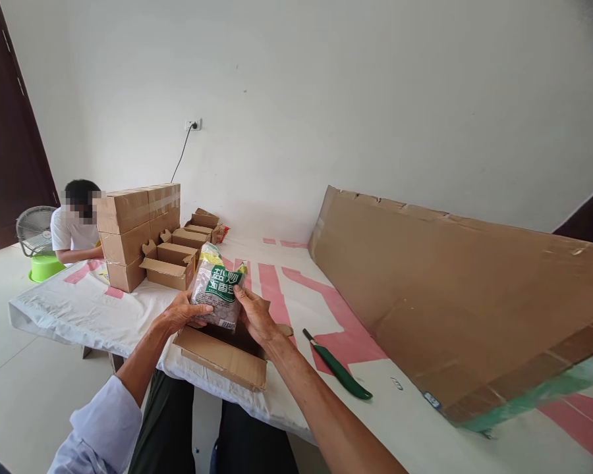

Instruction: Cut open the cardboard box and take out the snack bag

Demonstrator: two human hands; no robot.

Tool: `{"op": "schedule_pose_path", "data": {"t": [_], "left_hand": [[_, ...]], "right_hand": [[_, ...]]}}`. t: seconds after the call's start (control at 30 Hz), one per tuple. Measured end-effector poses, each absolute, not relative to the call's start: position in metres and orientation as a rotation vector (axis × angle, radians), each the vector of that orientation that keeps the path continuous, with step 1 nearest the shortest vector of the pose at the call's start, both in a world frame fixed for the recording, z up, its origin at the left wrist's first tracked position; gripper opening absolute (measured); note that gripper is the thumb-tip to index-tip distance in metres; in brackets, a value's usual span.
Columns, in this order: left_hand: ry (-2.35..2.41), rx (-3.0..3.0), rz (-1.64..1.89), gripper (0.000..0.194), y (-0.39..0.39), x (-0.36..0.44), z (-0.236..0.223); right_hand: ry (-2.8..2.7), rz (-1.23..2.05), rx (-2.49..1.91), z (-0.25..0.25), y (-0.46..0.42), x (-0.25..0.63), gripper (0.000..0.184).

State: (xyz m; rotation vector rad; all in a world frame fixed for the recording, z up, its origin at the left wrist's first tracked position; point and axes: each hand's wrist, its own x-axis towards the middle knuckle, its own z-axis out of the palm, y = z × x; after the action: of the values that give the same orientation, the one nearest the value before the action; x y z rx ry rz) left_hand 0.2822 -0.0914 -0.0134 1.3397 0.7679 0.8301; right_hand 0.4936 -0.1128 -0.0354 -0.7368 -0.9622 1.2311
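A clear plastic food packet (220, 289) with a green label and a yellow top is held between both hands. On its left lower side, my left hand (185, 312) is closed with the thumb across the front. My right hand (254, 315) grips its right edge, thumb on the label. Just below the packet is an open cardboard box (222, 359) at the table's near edge, its flap folded toward me. The packet and my hands hide most of the inside of this box.
Stacked closed cartons (126, 240) stand at the left, beside several open boxes (168, 266). A green-handled or sheathed knife (340, 372) lies on the cloth-covered table (286, 296). A large cardboard panel (449, 289) leans at right. A person (76, 227) sits beyond the cartons.
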Motion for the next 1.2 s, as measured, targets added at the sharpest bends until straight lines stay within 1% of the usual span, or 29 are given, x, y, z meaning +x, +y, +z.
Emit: {"op": "schedule_pose_path", "data": {"t": [0.13,0.27,0.7,0.87,1.07,1.2], "left_hand": [[0.749,1.425,0.765,0.071,-0.091,0.281,-0.013],[0.745,1.449,0.734,0.072,-0.091,0.281,-0.013],[0.683,1.454,0.773,0.066,-0.092,0.282,-0.016],[0.695,1.443,0.788,0.068,-0.092,0.281,-0.018],[0.681,1.434,0.804,0.066,-0.09,0.282,-0.021],[0.691,1.425,0.816,0.069,-0.091,0.282,-0.02]], "right_hand": [[-0.946,1.177,-0.759,-0.043,-0.11,0.498,0.054],[-0.945,1.162,-0.752,-0.045,-0.112,0.501,0.055],[-0.967,1.204,-0.722,-0.04,-0.122,0.499,0.054],[-0.976,1.228,-0.712,-0.038,-0.126,0.498,0.055],[-0.983,1.228,-0.678,-0.035,-0.132,0.495,0.054],[-0.994,1.238,-0.676,-0.033,-0.137,0.495,0.055]]}}
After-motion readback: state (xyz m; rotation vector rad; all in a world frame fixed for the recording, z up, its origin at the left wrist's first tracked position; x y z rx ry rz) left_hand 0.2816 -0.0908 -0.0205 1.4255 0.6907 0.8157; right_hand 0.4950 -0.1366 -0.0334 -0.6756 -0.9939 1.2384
